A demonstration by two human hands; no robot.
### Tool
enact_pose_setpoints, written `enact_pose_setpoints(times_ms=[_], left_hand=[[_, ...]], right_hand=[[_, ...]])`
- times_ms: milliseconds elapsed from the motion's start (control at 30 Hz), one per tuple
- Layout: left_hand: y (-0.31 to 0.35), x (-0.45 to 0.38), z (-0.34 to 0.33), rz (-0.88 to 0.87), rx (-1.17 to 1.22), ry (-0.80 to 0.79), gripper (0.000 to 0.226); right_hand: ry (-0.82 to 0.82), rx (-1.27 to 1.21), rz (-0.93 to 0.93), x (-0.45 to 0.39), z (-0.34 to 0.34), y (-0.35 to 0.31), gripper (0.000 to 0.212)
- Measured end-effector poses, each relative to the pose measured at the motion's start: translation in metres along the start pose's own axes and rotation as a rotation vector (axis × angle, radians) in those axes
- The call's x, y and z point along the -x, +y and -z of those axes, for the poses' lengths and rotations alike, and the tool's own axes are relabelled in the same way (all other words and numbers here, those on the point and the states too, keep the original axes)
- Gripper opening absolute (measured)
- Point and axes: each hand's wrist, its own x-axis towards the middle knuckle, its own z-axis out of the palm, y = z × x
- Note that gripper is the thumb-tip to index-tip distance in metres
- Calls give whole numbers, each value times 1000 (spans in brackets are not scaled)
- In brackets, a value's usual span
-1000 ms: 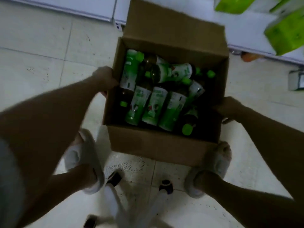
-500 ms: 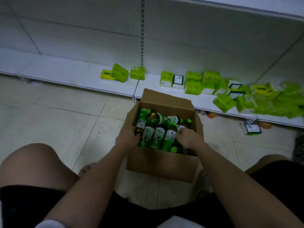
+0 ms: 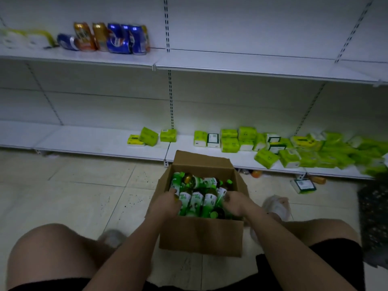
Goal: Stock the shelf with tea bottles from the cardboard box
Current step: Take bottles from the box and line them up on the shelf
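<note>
An open cardboard box [image 3: 201, 238] stands on the tiled floor between my knees, in front of the white shelf [image 3: 231, 69]. Several tea bottles [image 3: 197, 201] with green labels and green caps lie packed inside it. My left hand [image 3: 165, 204] reaches into the box's left side, its fingers curled over a tea bottle there. On the right side of the box, my right hand [image 3: 236, 203] has its fingers round another bottle. The lower parts of both bottles are hidden by my hands.
Several drink cans [image 3: 109, 38] stand at the left of the upper shelf board. Green tissue packs [image 3: 294, 150] crowd the right of the bottom board [image 3: 94, 143], one pack [image 3: 302, 185] lies on the floor, and a dark mat [image 3: 373, 217] lies far right.
My hands left the box's outer sides and went inside onto the bottles. My view rose from the box to take in the shelves.
</note>
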Motion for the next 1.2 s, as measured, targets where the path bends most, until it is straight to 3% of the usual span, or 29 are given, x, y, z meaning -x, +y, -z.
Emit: enact_pose_setpoints(times_ms=[300,433,633,867,1033,1200], left_hand=[[19,-72,-43,-25,-86,-34,41],[13,-138,-75,-25,-98,-91,50],[6,-191,-128,-27,-181,-145,61],[5,-233,-166,-69,-359,-135,60],[12,-271,-166,-116,-532,-113,66],[32,-319,-165,-232,-572,-371,74]], right_hand=[[-34,-25,34,-95,-45,84,38],[-60,38,43,-115,-48,80,44],[-274,257,116,-173,-74,80,60],[-464,485,215,-208,-98,85,64],[-405,252,168,-219,-82,98,69],[-232,-234,-108,-244,-42,128,76]])
